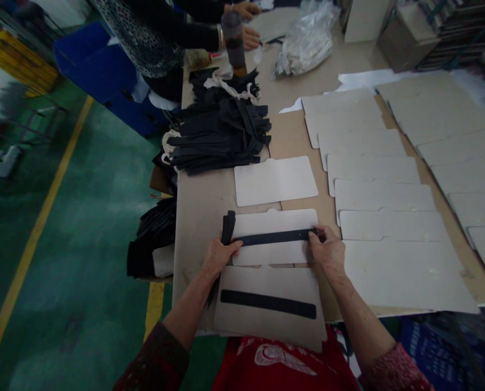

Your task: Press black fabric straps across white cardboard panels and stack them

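Straight black strip (275,237) lies lengthwise across middle of pale tabbed board (273,255).

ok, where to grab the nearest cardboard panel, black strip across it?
Probably the middle of its near edge, from the wearer's side: the cardboard panel lies flat, and that edge seems to overhang the table.

White characters (246,344) edge a white emblem (269,355) on a red garment (240,374), too unclear to read; pale lettering (415,339) on blue material (433,355), lower right, is equally illegible.
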`<act>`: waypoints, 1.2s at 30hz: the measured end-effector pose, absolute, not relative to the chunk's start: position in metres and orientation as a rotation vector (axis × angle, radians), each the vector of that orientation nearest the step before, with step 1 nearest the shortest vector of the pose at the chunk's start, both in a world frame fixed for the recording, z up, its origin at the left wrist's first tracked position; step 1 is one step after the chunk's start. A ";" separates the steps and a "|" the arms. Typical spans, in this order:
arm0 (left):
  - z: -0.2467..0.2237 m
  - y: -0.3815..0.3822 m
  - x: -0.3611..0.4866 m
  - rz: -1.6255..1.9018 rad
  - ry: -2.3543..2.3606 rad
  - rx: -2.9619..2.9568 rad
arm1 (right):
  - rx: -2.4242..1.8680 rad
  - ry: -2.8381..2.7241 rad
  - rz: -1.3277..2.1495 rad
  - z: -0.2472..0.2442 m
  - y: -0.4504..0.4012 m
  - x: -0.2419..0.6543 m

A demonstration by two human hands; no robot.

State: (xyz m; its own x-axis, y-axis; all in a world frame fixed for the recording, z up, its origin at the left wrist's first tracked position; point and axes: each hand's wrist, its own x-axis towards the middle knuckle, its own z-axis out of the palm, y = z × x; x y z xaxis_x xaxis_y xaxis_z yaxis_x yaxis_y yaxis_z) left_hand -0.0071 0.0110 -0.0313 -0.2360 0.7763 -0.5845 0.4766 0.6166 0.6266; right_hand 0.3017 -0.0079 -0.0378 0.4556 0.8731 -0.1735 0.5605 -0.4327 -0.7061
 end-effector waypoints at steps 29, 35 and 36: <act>-0.028 0.011 -0.001 0.447 1.903 0.939 | -2.106 -1.313 0.607 -0.043 -0.010 0.297; -0.023 0.010 0.002 0.433 1.911 0.948 | -2.240 -1.476 0.419 -0.034 -0.010 0.292; -0.021 0.010 0.003 0.429 1.912 0.953 | -2.260 -1.516 0.413 -0.033 -0.010 0.291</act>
State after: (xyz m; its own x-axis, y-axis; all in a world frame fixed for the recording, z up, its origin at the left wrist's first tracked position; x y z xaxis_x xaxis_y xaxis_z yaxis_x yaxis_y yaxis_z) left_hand 0.0029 0.0099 -0.0214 -0.2709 0.7647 -0.5847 0.4418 0.6385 0.6302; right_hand 0.2910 -0.0102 -0.0327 0.3726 0.9276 -0.0288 0.8138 -0.3415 -0.4703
